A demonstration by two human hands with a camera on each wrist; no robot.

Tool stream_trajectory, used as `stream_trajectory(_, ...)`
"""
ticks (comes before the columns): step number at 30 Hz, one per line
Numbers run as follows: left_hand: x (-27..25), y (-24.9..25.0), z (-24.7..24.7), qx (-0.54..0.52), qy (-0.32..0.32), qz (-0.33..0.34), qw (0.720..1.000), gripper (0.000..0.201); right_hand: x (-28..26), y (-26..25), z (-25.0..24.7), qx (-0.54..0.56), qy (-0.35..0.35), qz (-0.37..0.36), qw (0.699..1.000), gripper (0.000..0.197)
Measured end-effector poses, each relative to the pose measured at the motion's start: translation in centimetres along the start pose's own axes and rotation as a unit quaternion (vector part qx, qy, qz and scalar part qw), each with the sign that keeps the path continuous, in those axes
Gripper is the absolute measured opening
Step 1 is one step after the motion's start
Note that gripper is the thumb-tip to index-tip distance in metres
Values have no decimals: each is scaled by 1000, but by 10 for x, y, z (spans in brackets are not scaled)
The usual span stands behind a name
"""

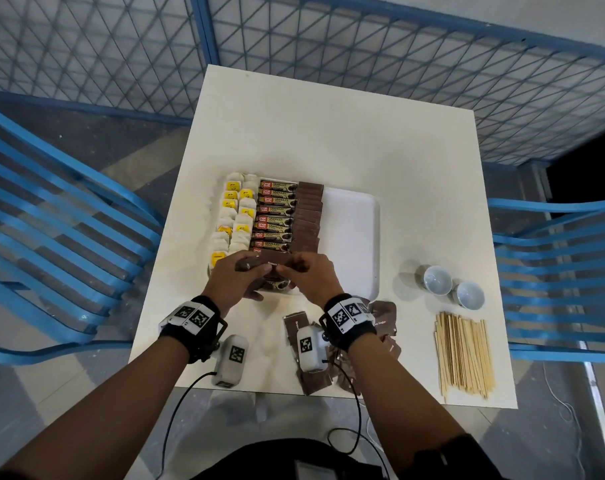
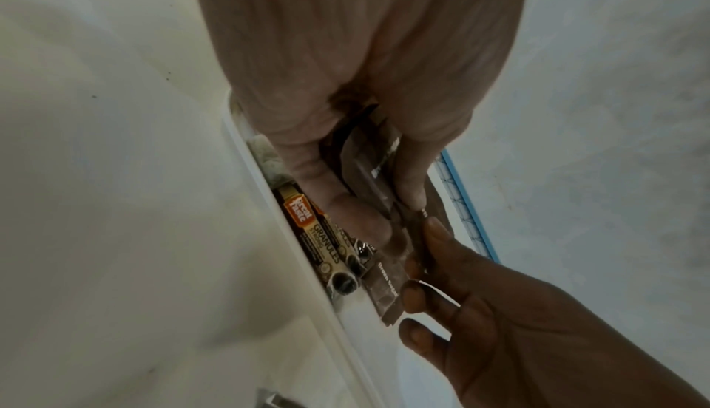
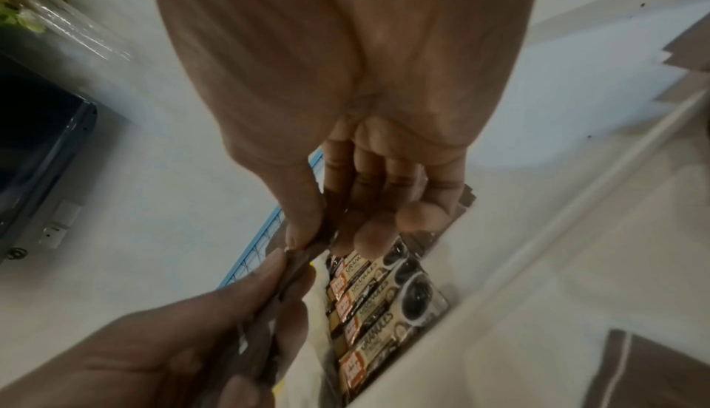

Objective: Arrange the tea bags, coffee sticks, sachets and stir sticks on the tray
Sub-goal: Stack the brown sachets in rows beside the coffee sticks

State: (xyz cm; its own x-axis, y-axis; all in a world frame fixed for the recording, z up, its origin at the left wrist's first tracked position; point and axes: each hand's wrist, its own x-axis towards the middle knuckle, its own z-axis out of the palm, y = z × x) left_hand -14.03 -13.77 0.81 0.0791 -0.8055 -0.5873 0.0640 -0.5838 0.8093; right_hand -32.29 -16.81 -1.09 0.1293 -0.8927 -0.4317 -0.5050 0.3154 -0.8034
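We see a white tray (image 1: 353, 237) on a white table (image 1: 328, 140). On the tray's left side lie two rows of tea bags (image 1: 233, 216). Next to them is a row of coffee sticks (image 1: 275, 216), and next to those a row of brown sugar sachets (image 1: 308, 216). The right part of the tray is bare.

We see both hands meet over the near edge of the tray. The left hand (image 1: 233, 278) curls its fingers and thumb around a few brown sachets (image 1: 259, 264). The right hand (image 1: 311, 275) pinches the other end of the same sachets with its thumb and first finger; its other fingers are loosely bent. In the left wrist view the held sachets (image 2: 369, 171) hang just above the coffee sticks (image 2: 322, 241).

More brown sachets (image 1: 386, 320) lie loose on the table near the right wrist. The wooden stir sticks (image 1: 463, 351) lie in a pile at the right, off the tray. Two small white cups (image 1: 453, 285) stand just behind them. Blue chairs (image 1: 52, 237) stand on both sides.
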Motion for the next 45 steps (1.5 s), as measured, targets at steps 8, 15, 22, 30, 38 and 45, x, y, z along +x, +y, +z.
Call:
stream_trajectory(8, 5, -3, -5, -26, -32, -34, 999, 27, 0, 16, -30, -32, 132, 18, 991, 16)
stream_trajectory(15, 5, -11, -12, -15, -52, -31, 998, 27, -6, 36, -27, -59, 123, 57, 989, 13)
stream_trajectory(22, 7, -13, -18, -9, -49, -32, 998, 28, -3, 31, -17, -61, 140, 87, 984, 18)
stream_trajectory(30, 7, -8, -21, -33, -49, -37, 998, 24, -4, 31, -15, -62, 165, 105, 979, 26)
stream_trajectory(38, 8, -8, -19, -39, -58, -37, 997, 27, -2, 32, -16, -57, 163, 118, 978, 27)
stream_trajectory(45, 9, -6, -18, -53, -68, -29, 996, 27, -4, 29, -19, -69, 192, 101, 974, 21)
